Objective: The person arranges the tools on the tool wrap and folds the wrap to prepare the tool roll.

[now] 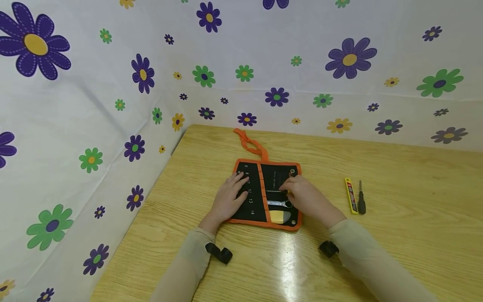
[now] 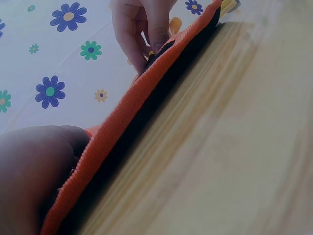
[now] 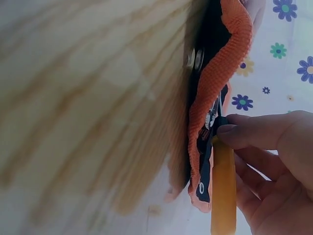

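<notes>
A black tool pouch with orange trim (image 1: 253, 209) lies unrolled on the table, numbers printed along its left part. My left hand (image 1: 229, 197) rests on that part, fingers spread; in the left wrist view the left hand (image 2: 36, 171) shows dark beside the orange edge (image 2: 115, 115). Over the pouch's right part, my right hand (image 1: 303, 193) pinches a tool with a thin metal shaft (image 1: 274, 191). The right wrist view shows the right hand (image 3: 279, 166), thumb and finger at the black end of a yellow handle (image 3: 223, 191). Below lie a wrench (image 1: 278, 204) and a yellow-grey handle (image 1: 278, 217), both pocketed.
Right of the pouch, a yellow-and-red narrow package (image 1: 351, 196) lies beside a black-handled screwdriver (image 1: 361, 203). An orange strap (image 1: 247, 144) extends from the pouch's far edge. Flower-patterned sheets (image 1: 241, 50) stand behind and left of the wooden table (image 1: 415, 201).
</notes>
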